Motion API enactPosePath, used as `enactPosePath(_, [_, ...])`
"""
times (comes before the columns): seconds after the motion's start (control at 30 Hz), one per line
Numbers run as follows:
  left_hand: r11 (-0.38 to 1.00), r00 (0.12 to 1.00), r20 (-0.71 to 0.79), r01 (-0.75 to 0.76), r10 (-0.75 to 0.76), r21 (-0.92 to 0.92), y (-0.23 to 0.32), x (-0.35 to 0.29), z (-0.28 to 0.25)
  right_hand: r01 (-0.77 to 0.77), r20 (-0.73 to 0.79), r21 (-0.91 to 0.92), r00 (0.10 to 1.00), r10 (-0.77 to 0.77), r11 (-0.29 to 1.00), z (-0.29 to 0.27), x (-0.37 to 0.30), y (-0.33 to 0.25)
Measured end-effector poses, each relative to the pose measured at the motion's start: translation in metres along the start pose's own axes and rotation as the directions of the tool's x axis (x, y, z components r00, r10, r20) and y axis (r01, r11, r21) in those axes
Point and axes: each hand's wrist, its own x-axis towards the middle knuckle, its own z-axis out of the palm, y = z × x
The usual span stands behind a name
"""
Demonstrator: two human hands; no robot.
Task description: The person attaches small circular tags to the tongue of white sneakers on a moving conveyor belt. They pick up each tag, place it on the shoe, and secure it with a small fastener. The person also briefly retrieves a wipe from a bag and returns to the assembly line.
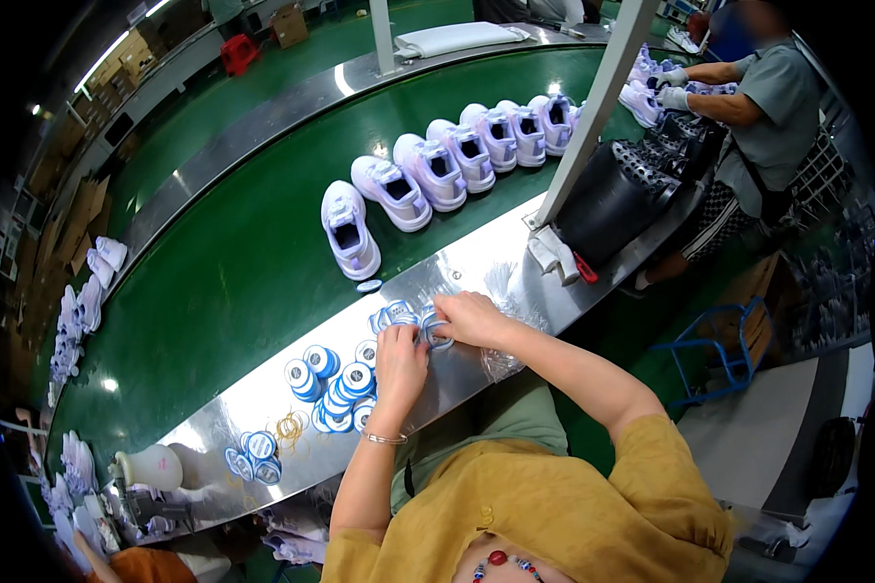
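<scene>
Both of my hands are close together over the metal ledge of the work table, among round blue-and-white tags. My right hand (469,319) is closed, fingers pinching a small bunch of tags (439,337). My left hand (401,361), with a bracelet at the wrist, is closed beside it with its fingertips at the same bunch; its palm side is hidden. More tags (395,313) lie just beyond my left fingers. Loose stacks of tags (338,396) spread to the left of my left hand, and a single tag (368,286) lies near the closest shoe.
White-lilac sneakers (348,231) stand in a row on the green conveyor belt (214,282). Yellow rubber bands (290,428) and a pale container (154,467) are at left. Clear plastic (501,361), white gloves (552,255) and a post (593,117) are at right. A co-worker (778,107) handles shoes.
</scene>
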Motion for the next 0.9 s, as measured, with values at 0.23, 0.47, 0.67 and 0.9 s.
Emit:
enactPosePath(0.23, [0.939, 0.974, -0.037, 0.206, -0.225, -0.274, 0.011, -0.007, -0.001, -0.216, 0.178, 0.699, 0.976, 0.127, 0.682, -0.012, -0.01, 0.037])
enactPosePath(0.47, [0.605, 0.913, 0.058, 0.315, -0.405, -0.731, 0.035, 0.006, 0.001, -0.167, 0.083, 0.862, 0.978, 0.192, 0.479, -0.037, -0.029, 0.002])
enactPosePath(0.67, [0.203, 0.862, 0.168, 0.294, -0.478, -0.934, 0.052, 0.012, -0.002, -0.074, -0.061, 0.765, 0.981, 0.186, 0.639, -0.027, -0.042, -0.004])
enactPosePath(0.9, [0.456, 0.894, 0.005, 0.233, -0.448, -0.859, 0.045, 0.005, -0.004, 0.36, -0.494, 0.334, 0.854, -0.164, 0.871, -0.027, -0.05, -0.029])
